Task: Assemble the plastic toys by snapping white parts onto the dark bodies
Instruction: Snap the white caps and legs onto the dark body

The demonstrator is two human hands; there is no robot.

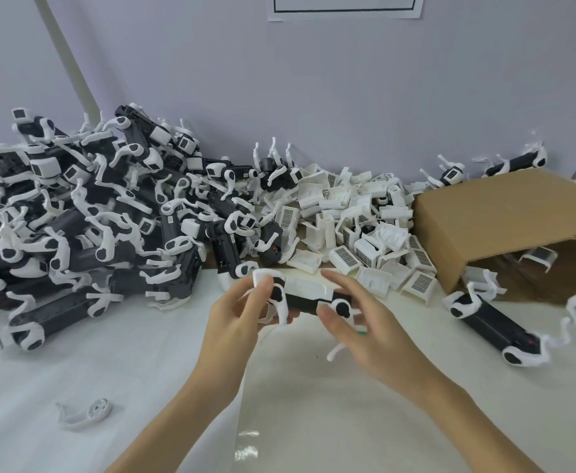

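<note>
I hold a dark toy body [305,303] level above the table's middle. A white cover [308,289] lies along its top, and white legs hang from both ends. My left hand [237,314] grips its left end, thumb on the white head piece. My right hand [358,315] is at its right end, thumb against the white hip piece and fingers reaching over the far side. The toy's underside is hidden by my palms.
A big heap of dark-and-white toys [85,213] fills the left. White covers [358,220] are piled behind centre. A tipped cardboard box [504,220] lies at right, with a toy [498,326] before it. A loose white leg [83,413] lies near left.
</note>
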